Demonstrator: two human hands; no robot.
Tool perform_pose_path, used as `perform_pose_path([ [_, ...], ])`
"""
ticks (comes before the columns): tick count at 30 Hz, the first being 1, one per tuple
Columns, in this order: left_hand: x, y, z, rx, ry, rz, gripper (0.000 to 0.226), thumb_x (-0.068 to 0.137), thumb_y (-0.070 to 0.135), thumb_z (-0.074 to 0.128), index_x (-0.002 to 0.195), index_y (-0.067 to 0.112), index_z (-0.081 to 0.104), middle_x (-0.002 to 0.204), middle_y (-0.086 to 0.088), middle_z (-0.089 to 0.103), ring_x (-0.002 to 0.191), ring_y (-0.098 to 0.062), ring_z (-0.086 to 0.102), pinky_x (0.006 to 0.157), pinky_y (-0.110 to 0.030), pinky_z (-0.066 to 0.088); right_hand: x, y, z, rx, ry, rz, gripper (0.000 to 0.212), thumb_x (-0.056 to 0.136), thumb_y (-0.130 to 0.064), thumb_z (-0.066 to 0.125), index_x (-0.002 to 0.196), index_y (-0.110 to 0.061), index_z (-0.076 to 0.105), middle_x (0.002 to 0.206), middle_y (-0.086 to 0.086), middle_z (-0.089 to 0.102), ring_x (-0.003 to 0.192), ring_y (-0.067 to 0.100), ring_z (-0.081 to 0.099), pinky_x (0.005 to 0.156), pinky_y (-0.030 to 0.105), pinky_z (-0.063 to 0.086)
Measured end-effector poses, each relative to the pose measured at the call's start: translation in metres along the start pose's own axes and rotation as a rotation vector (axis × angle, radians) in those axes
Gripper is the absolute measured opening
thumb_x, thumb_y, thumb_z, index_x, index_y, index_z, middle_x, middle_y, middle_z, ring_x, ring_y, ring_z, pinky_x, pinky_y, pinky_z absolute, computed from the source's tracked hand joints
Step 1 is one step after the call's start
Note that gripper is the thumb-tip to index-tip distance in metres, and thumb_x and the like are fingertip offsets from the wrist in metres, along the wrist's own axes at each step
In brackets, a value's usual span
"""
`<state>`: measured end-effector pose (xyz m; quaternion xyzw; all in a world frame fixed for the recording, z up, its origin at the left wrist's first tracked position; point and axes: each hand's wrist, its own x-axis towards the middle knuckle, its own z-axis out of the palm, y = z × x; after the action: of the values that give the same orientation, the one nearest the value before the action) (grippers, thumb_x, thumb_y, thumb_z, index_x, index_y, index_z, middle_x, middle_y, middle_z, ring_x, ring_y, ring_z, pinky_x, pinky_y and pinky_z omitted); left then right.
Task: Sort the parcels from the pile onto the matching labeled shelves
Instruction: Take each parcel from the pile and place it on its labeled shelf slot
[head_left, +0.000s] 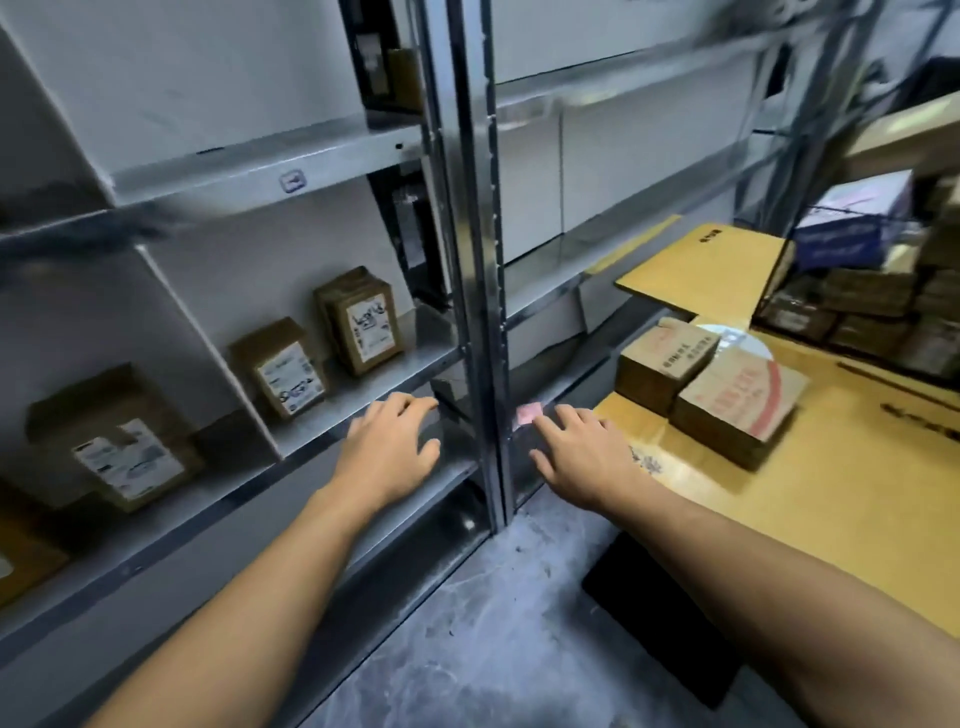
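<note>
Three brown parcels with white labels stand on the grey metal shelf (363, 395) at left: one parcel (361, 319) furthest right, a second parcel (283, 371) in the middle, a third parcel (117, 441) beyond a white divider. My left hand (392, 449) hovers open over the shelf's front edge, holding nothing. My right hand (582, 452) is spread open by the upright post (480, 260), just below a small pink label (527, 415). Two brown boxes (711, 384) with red print sit on the yellow cardboard surface (857, 493) to the right.
A flat yellow cardboard sheet (711, 270) lies behind the two boxes. A wire cage (857, 291) at the far right holds a stack of brown parcels and a blue-and-white box (852, 223). A dark mat (660, 608) lies on the grey floor. Upper shelves look bare.
</note>
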<state>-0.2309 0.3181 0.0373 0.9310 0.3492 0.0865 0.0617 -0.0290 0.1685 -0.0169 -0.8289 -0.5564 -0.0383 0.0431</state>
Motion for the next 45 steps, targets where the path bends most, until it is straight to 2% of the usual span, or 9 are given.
perform_pose_path([
  [5,0.067,0.09,0.037,-0.057,-0.039,0.134,0.051,0.092,0.037,0.051,0.142,0.03,0.041,0.139,0.003,0.044,0.126,-0.024,0.039,0.103,-0.04,0.032,-0.012,0.101,0.007,0.01,-0.039,0.195,0.042,0.098,-0.053,0.041,0.13,-0.026,0.048,0.133,0.005,0.053,0.123,0.03,0.051,0.09,0.043,0.047],
  [9,0.103,0.156,0.077,-0.096,-0.115,0.215,0.05,0.092,0.039,0.051,0.14,0.03,0.041,0.137,0.005,0.045,0.123,-0.021,0.042,0.102,-0.039,0.035,-0.029,0.172,0.021,0.037,-0.119,0.327,0.048,0.098,-0.057,0.039,0.137,-0.029,0.043,0.138,0.006,0.048,0.129,0.031,0.046,0.097,0.045,0.044],
  [16,0.14,0.245,0.136,-0.072,-0.215,0.344,0.052,0.091,0.042,0.049,0.141,0.032,0.041,0.138,0.004,0.048,0.125,-0.022,0.042,0.104,-0.04,0.036,-0.052,0.25,0.047,0.092,-0.233,0.449,0.046,0.098,-0.055,0.039,0.135,-0.027,0.042,0.141,0.007,0.046,0.129,0.032,0.045,0.097,0.046,0.044],
  [26,0.21,0.308,0.182,-0.05,-0.334,0.453,0.054,0.091,0.043,0.045,0.143,0.032,0.037,0.139,0.005,0.046,0.124,-0.02,0.043,0.103,-0.039,0.036,-0.022,0.308,0.066,0.225,-0.253,0.565,0.049,0.099,-0.051,0.043,0.141,-0.025,0.039,0.146,0.006,0.04,0.133,0.03,0.041,0.103,0.047,0.043],
  [33,0.266,0.334,0.213,-0.144,-0.316,0.521,0.047,0.093,0.041,0.045,0.139,0.031,0.042,0.138,0.007,0.046,0.126,-0.018,0.041,0.106,-0.035,0.033,0.003,0.344,0.086,0.327,-0.28,0.639,0.058,0.102,-0.052,0.038,0.155,-0.036,0.024,0.167,-0.002,0.01,0.153,0.024,0.005,0.117,0.049,0.031],
  [36,0.28,0.354,0.227,-0.192,-0.341,0.558,0.05,0.091,0.037,0.049,0.14,0.03,0.041,0.138,0.007,0.044,0.124,-0.019,0.041,0.107,-0.035,0.031,-0.001,0.352,0.098,0.342,-0.367,0.683,0.061,0.102,-0.057,0.033,0.158,-0.043,0.013,0.169,-0.007,-0.001,0.155,0.024,0.0,0.119,0.05,0.027],
  [38,0.284,0.365,0.239,-0.226,-0.356,0.587,0.05,0.09,0.037,0.05,0.139,0.03,0.042,0.138,0.007,0.043,0.124,-0.019,0.04,0.106,-0.036,0.034,-0.009,0.35,0.105,0.35,-0.364,0.724,0.061,0.101,-0.062,0.028,0.157,-0.047,0.009,0.169,-0.011,-0.005,0.155,0.024,0.001,0.119,0.05,0.026],
  [42,0.282,0.372,0.261,-0.293,-0.36,0.553,0.05,0.089,0.034,0.056,0.137,0.024,0.047,0.145,0.0,0.039,0.132,-0.022,0.033,0.113,-0.037,0.029,-0.039,0.344,0.113,0.385,-0.296,0.799,0.061,0.099,-0.067,0.022,0.156,-0.048,0.012,0.168,-0.015,-0.005,0.154,0.02,0.001,0.121,0.049,0.023],
  [45,0.277,0.372,0.272,-0.328,-0.42,0.437,0.057,0.09,0.036,0.059,0.143,0.027,0.04,0.152,-0.002,0.03,0.138,-0.023,0.025,0.116,-0.038,0.023,-0.062,0.348,0.114,0.454,-0.223,0.841,0.057,0.1,-0.064,0.028,0.154,-0.047,0.024,0.168,-0.015,0.003,0.154,0.02,0.002,0.122,0.048,0.022],
])
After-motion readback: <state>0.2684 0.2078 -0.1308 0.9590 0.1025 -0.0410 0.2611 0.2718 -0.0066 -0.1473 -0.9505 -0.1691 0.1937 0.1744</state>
